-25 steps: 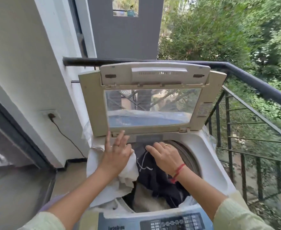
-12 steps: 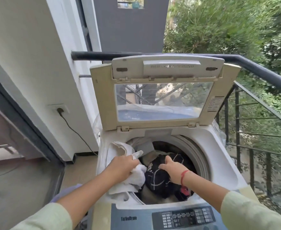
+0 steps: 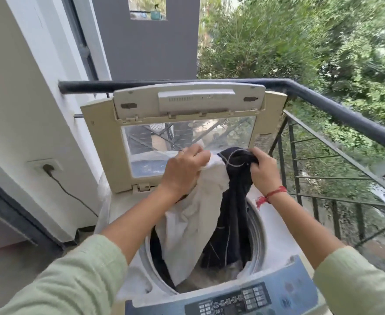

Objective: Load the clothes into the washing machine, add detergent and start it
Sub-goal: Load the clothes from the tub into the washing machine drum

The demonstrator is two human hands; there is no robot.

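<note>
Two garments hang above the drum (image 3: 258,235) of the washer (image 3: 277,233), their tops lifted clear of the opening while their lower ends trail down inside it. The left hand (image 3: 184,171) is clenched round the bunched top of a white cloth (image 3: 193,223). The right hand (image 3: 265,171) grips the gathered top of a dark garment (image 3: 234,212) just beside it, and the two fabrics touch where they hang. Both are held in front of the raised lid (image 3: 100,144), which stands upright against the rail (image 3: 346,114).

The step in hand looks like loading, or perhaps loosening a packed load. To do it well, lower each piece separately and let it drop loose, not as a wad. Spread the fabric round the drum's wall so the weight sits evenly (a lopsided top-loader tends to thump in the spin). White material also lies on the near-left rim. I cannot tell whether it belongs to the cloth, but anything over the edge wants tucking in before the lid comes down. White beside dark may risk colour bleed. No detergent is in view and the panel (image 3: 296,289) is untouched, so those steps appear to remain.
</note>
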